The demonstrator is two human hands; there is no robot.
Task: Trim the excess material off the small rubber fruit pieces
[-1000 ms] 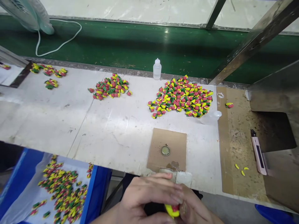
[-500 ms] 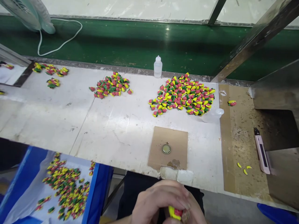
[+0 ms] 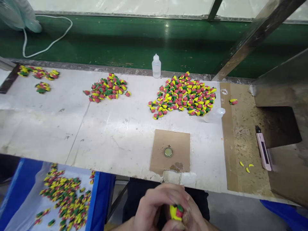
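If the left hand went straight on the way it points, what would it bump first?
The left hand points right, so it would probably meet the small yellow, red and green fruit-shaped piece first, which sits against the right hand. Depth is hard to judge here.

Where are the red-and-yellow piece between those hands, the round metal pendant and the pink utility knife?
red-and-yellow piece [image 3: 174,213]: head view, on its yellow side
round metal pendant [image 3: 168,152]: head view, on its centre
pink utility knife [image 3: 260,145]: head view, on its pink handle

L hand [image 3: 154,205] and R hand [image 3: 193,218] are rotating the yellow-red piece [image 3: 175,213] vs earlier, green bit [image 3: 180,208] now showing on top; head cam panning slightly right.
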